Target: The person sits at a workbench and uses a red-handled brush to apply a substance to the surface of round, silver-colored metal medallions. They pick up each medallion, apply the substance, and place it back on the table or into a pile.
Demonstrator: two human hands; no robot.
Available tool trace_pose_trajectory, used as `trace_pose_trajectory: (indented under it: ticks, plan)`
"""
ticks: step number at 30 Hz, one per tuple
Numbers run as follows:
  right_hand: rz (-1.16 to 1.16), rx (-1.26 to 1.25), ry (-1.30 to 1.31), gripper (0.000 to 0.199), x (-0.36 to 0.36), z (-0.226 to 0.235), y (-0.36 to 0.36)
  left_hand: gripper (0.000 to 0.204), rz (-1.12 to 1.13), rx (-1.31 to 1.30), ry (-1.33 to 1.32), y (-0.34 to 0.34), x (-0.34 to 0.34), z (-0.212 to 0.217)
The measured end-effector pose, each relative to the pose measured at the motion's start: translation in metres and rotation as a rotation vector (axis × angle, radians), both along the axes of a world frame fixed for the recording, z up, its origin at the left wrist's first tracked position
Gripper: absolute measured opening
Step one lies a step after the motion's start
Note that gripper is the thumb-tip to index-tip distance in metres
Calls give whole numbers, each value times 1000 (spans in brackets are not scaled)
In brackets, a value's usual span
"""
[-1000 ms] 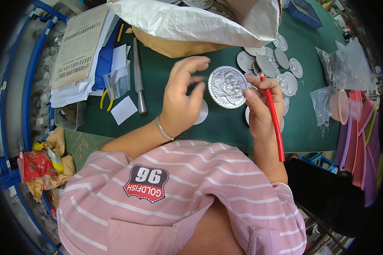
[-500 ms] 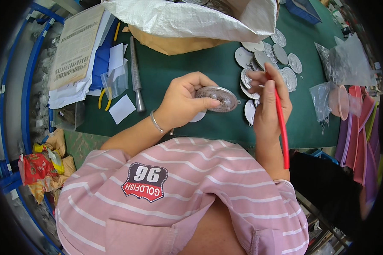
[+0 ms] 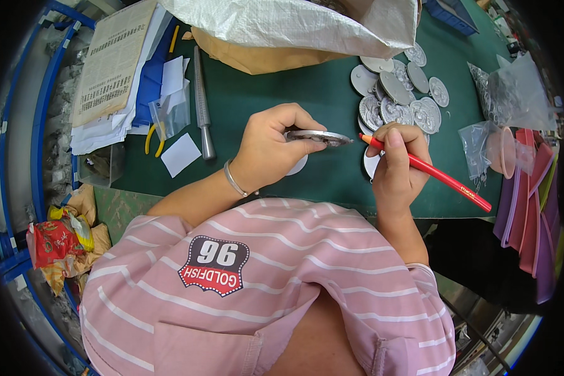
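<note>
Between the thumb and fingers of my left hand (image 3: pixel 272 141) is a round silver-grey metal medallion (image 3: pixel 323 136), tilted so its edge faces me. A small loop sticks out at its right end. My right hand (image 3: pixel 398 160) grips a red pencil (image 3: pixel 448 180), its sharpened tip pointing left, close to the medallion's loop but apart from it. Under my left hand another pale disc (image 3: pixel 298 165) lies partly hidden on the green table. Just beyond my right hand is a heap of similar medallions (image 3: pixel 395 111), some with raised relief and others plain side up.
A white woven sack (image 3: pixel 294 25) stands at the back. To the left are a tapered metal rod (image 3: pixel 202 103), a white paper square (image 3: pixel 181 155), yellow-handled pliers (image 3: pixel 159 139) and stacked papers (image 3: pixel 109 69). Clear plastic bags (image 3: pixel 520 91) and a pink cup (image 3: pixel 501 152) are at the right.
The medallion has turned from showing its relief face to nearly edge-on. My right hand has swung the pencil round, so its tip now points left at the medallion.
</note>
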State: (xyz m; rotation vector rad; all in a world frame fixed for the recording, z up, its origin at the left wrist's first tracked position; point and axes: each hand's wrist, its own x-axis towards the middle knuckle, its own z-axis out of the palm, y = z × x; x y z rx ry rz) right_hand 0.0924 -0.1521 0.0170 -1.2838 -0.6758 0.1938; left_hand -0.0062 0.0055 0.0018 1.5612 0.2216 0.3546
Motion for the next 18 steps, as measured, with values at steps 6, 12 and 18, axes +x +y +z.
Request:
trace_pose_trajectory:
  ticks: [6,12,18]
  plan:
    - [-48,49,-37,12,0,-2,0,20,45,-102,-137,-1,1,-4]
    - [-20,60,-182,11,0,-2,2,24,65,-219,-157,-2,2,-5]
    - [-52,30,-295,9,-1,-6,7,23,66,-349,-158,-1,0,-8]
